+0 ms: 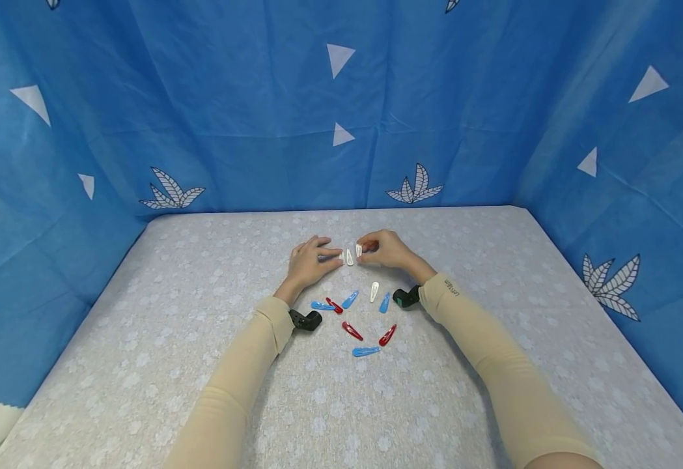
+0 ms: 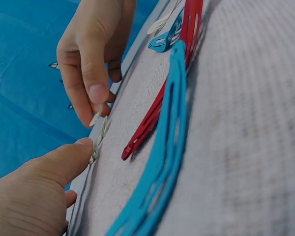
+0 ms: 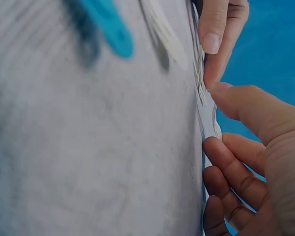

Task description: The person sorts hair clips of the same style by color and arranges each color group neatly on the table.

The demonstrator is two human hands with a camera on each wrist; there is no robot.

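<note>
My right hand (image 1: 389, 249) pinches a white snap hair clip (image 1: 359, 250) between thumb and fingers, low over the far part of the table. Opposite it, my left hand (image 1: 308, 264) has thumb and index finger at the two ends of another white hair clip (image 1: 342, 256), which they partly cover. A third white clip (image 1: 349, 257) lies between the hands. In the left wrist view the right hand (image 2: 91, 54) holds its clip (image 2: 95, 117) just above the left thumb (image 2: 71, 160). The right wrist view shows the right thumb (image 3: 253, 108) close to the left fingertips.
Nearer me lie another white clip (image 1: 374, 292), several blue clips (image 1: 366, 352) and red clips (image 1: 352, 331), one red clip (image 1: 334, 305) crossing a blue one (image 1: 321, 305). A pale patterned cloth covers the table (image 1: 464, 404). Blue curtains (image 1: 294, 98) enclose its back and sides.
</note>
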